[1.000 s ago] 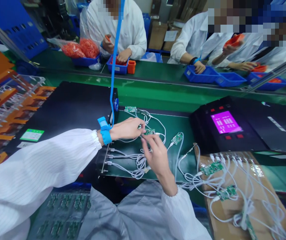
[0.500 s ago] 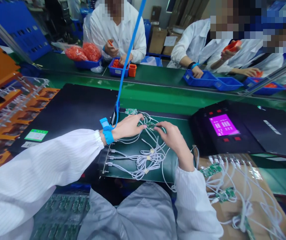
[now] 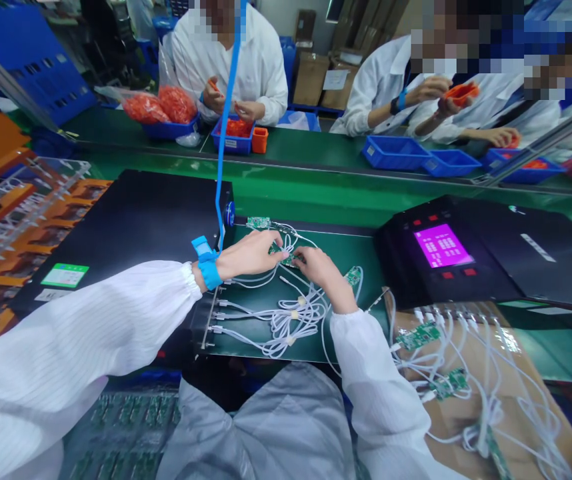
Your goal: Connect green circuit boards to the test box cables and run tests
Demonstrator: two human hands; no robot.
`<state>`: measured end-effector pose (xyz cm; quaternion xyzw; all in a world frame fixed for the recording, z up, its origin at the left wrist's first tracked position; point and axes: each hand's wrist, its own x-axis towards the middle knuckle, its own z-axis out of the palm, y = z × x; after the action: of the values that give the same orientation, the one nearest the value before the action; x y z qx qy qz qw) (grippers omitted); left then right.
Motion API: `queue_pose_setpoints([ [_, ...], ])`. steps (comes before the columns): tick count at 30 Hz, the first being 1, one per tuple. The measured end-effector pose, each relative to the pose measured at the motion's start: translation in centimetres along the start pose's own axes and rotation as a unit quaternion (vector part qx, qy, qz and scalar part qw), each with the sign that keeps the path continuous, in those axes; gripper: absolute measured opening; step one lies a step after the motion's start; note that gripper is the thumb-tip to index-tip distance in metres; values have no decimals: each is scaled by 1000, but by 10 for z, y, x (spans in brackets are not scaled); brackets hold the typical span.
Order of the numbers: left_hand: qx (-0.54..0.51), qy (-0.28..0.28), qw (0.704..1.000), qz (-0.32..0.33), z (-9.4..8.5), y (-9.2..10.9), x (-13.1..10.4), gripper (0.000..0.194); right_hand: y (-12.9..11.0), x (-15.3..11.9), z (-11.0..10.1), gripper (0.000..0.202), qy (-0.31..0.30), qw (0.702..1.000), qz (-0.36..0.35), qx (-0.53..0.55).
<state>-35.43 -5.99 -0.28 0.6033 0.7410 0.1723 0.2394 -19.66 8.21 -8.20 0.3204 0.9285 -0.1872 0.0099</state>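
Observation:
My left hand, with a blue strap at the wrist, pinches the left part of a small green circuit board. The fingers of my right hand are closed on the same board's right side. White cables lie bundled below my hands, some plugged into the black box at the left. A second board lies just beyond my left hand. Another board shows beside my right wrist.
A black box stands left, and a black device with a lit purple screen right. Several boards with cables lie on brown cardboard at the lower right. Across the bench, people in white handle orange parts over blue bins.
My right hand has moved left, uncovering a board beside its wrist. The view has shifted slightly. Across the bench, a person's hand has risen from a blue bin.

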Motion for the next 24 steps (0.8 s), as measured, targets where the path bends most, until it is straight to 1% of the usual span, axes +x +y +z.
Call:
queue_pose_setpoints([
  [1,-1,-2,1000,-1,0,0,0,41,1,-3,-1,22,8,1000,-7,1],
  [2,-3,-3,1000,-1,0,1,-1,41,2,-9,-2,24,32,999,-15,4],
  [3,-4,-3,1000,-1,0,1,-1,41,3,-19,-4,24,70,997,-23,7],
  [5,-6,0,1000,-3,1,2,-2,39,6,-46,-7,22,171,985,-26,12],
  [6,-8,1,1000,-4,1,2,-2,39,6,-63,-8,21,215,976,-15,13],
  [7,-10,0,1000,-5,2,2,-2,39,6,-80,-6,23,233,972,6,12],
  [8,-11,-2,1000,-5,2,2,-2,40,4,-97,-3,29,235,971,37,7],
  [9,-13,-5,1000,-5,3,2,-2,40,2,-113,2,32,220,973,62,3],
  [11,-13,-8,1000,-4,3,2,-2,40,-5,-134,16,30,190,979,79,-7],
  [12,-12,-10,1000,-4,3,3,-2,39,-8,-140,24,27,182,980,79,-13],
  [14,-7,-12,1000,-6,2,4,-1,38,-15,-142,38,21,179,981,75,-25],
  [16,-5,-18,1000,-5,0,6,-2,36,-19,-138,47,16,174,981,82,-26],
  [18,-7,-45,999,-7,-3,9,-4,32,-20,-133,52,14,161,983,93,-8],
  [20,-4,-84,996,-13,-6,11,-7,27,-20,-129,54,13,151,984,94,25],
  [22,3,-109,994,-18,-8,13,-9,23,-18,-127,56,15,147,985,71,62],
  [24,4,-112,994,-19,-10,15,-10,21,-15,-127,58,17,147,984,26,97],
])
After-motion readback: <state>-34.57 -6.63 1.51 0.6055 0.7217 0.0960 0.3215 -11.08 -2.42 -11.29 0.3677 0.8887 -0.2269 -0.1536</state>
